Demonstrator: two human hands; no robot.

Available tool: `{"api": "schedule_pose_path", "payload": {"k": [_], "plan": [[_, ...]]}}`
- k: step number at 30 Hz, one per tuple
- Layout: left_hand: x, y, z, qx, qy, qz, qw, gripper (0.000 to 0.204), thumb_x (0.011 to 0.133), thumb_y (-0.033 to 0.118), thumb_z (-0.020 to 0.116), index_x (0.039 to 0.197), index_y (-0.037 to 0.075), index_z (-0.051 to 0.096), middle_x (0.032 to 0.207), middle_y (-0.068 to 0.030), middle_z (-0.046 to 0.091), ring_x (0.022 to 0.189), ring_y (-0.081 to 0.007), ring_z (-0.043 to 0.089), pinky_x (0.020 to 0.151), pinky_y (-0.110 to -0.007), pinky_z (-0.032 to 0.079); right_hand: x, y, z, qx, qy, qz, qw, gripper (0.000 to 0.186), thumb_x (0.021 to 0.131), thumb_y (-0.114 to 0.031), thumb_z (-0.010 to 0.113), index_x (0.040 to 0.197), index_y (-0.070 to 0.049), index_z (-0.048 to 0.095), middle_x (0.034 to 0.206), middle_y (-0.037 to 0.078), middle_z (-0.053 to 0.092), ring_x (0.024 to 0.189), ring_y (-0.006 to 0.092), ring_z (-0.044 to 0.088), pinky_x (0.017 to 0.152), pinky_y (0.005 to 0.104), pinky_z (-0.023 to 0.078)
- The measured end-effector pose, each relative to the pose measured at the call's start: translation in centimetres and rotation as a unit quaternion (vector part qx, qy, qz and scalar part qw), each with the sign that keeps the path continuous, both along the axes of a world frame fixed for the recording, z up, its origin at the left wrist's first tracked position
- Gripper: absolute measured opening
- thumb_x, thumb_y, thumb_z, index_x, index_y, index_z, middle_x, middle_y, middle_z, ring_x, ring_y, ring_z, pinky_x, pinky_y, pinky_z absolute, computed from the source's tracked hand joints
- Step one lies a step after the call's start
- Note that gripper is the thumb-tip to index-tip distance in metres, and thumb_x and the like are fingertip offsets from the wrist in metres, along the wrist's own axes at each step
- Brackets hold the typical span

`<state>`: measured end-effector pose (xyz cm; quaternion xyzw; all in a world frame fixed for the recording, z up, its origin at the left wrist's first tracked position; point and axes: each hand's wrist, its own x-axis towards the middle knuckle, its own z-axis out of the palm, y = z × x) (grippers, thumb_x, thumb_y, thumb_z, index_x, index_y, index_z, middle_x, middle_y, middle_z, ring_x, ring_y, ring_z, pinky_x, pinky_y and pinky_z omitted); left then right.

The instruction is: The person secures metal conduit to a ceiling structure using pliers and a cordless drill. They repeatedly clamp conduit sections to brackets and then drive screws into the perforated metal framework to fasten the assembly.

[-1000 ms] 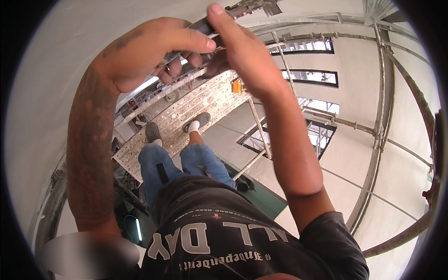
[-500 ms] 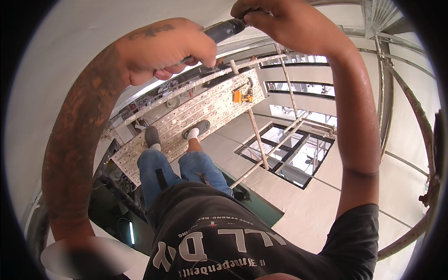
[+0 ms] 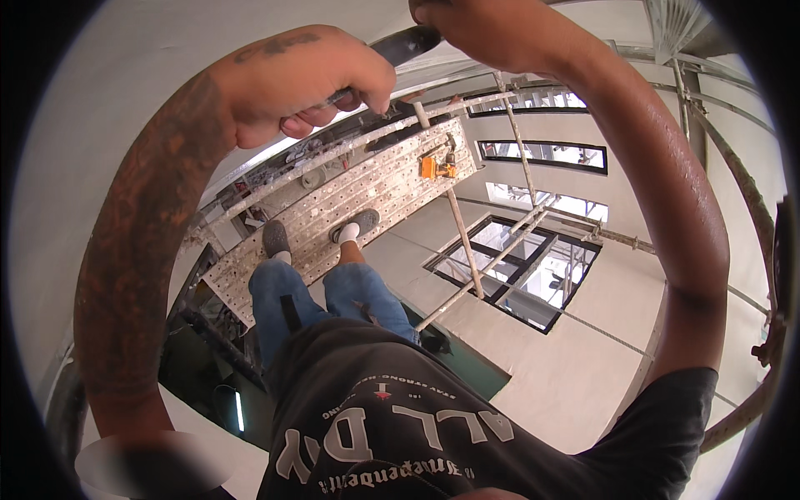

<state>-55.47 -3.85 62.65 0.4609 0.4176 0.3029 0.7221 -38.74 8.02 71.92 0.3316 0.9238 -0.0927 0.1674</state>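
Raised at the top of the view is a long dark bar or tool [image 3: 407, 43], mostly hidden by my hands. My left hand [image 3: 304, 79] is wrapped round its lower left part, fingers curled underneath and thumb forward. My right hand [image 3: 487, 32] is closed at the upper right end of it, its fingertips cut off by the dark rim, so what exactly they grip there is unclear. A pale wall or ceiling surface [image 3: 133, 75] lies close beyond my hands on the left.
I stand on a perforated metal scaffold plank [image 3: 321, 250] with a yellow-and-black power tool [image 3: 433, 167] at its far end. Scaffold tubes [image 3: 458, 237] cross below and to the right, over a light floor and wall with black-framed openings [image 3: 542, 258]. Dark debris lies beside the plank.
My right hand has moved up and to the right along the dark bar, its forearm swinging outward right. My left hand shifted slightly up with fingers still wrapped round it.
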Motion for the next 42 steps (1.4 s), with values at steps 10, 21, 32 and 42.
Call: {"api": "schedule_pose_path", "payload": {"k": [10,21,32,42], "plan": [[-0.9,2.7,13.0,-0.067,0.357,-0.099,0.926,0.024,0.089,0.022,0.061,0.098,0.002,0.07,0.066,-0.0024,0.057,0.051,-0.0123,0.046,0.044,-0.033,0.035,3.3,-3.5,4.1,-0.019,0.357,-0.14,0.924,0.029,0.097,-0.011,0.056,0.116,0.009,0.066,0.113,0.021,0.069,0.105,0.0263,0.065,0.095,0.0367,0.051],[-2.8,1.3,-1.6,0.179,0.231,0.003,0.956,0.058,0.088,0.006,0.061,0.146,0.002,0.052,0.085,-0.0054,0.063,0.058,-0.0112,0.053,0.05,-0.029,0.042,13.5,-7.4,-7.0,-0.092,0.535,-0.387,0.745,0.017,0.099,-0.001,0.058,0.112,0.006,0.067,0.095,0.011,0.073,0.088,0.0157,0.069,0.086,0.0306,0.055],[4.1,-7.8,-2.1,0.135,0.322,0.218,0.911,0.054,0.083,0.007,0.068,0.135,0.006,0.055,0.101,-0.0234,0.071,0.097,-0.0448,0.07,0.088,-0.05,0.055,11.0,-12.4,-10.1,-0.348,0.519,-0.436,0.647,0.036,0.103,-0.018,0.059,0.134,0.002,0.057,0.107,0.013,0.071,0.098,0.0219,0.07,0.091,0.0365,0.055],[10.0,-13.6,-8.3,0.196,0.375,0.257,0.869,0.078,0.07,0.006,0.083,0.142,0.015,0.055,0.114,-0.0124,0.068,0.102,-0.0368,0.069,0.084,-0.045,0.057,6.4,-16.9,-13.3,-0.425,0.572,-0.491,0.501,0.037,0.104,-0.018,0.051,0.138,-0.003,0.046,0.12,0.016,0.068,0.109,0.0268,0.066,0.099,0.0436,0.051]]}}
